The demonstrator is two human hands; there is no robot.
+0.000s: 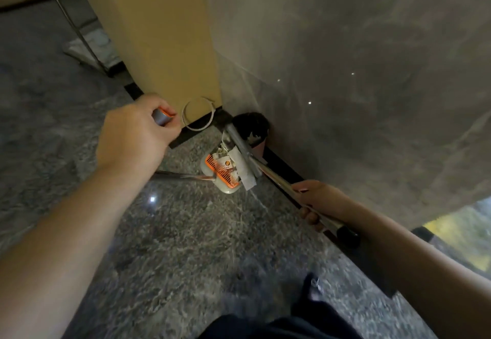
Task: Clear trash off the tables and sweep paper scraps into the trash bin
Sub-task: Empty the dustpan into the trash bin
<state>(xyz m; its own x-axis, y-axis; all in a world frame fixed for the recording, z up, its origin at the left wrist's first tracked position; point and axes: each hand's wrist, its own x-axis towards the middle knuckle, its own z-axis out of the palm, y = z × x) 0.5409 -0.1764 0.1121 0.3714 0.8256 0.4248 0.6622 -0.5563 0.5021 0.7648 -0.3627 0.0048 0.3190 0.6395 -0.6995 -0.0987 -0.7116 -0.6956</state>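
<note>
— Speckled stone floor (186, 245) nearest, a shoe (314, 285) on it. And the hands?
— Right hand (318, 203) has fingers curled round the broom (249, 128) handle; left hand (138, 131) grips the dustpan (225, 174) handle's top.
— The scraps?
— Paper (243, 167) lies in the dustpan by the wall (345, 59), bristles in the corner just behind.

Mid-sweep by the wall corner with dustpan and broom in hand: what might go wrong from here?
1. The paper scraps are heaped on the dustpan and overhang its edge; tilting or lifting it may spill them onto the floor.
2. The broom head is jammed into the wall corner, so scraps could get pushed behind it rather than into the pan.
3. The left hand grips only the very top of the dustpan handle, so the pan may swing.
</note>
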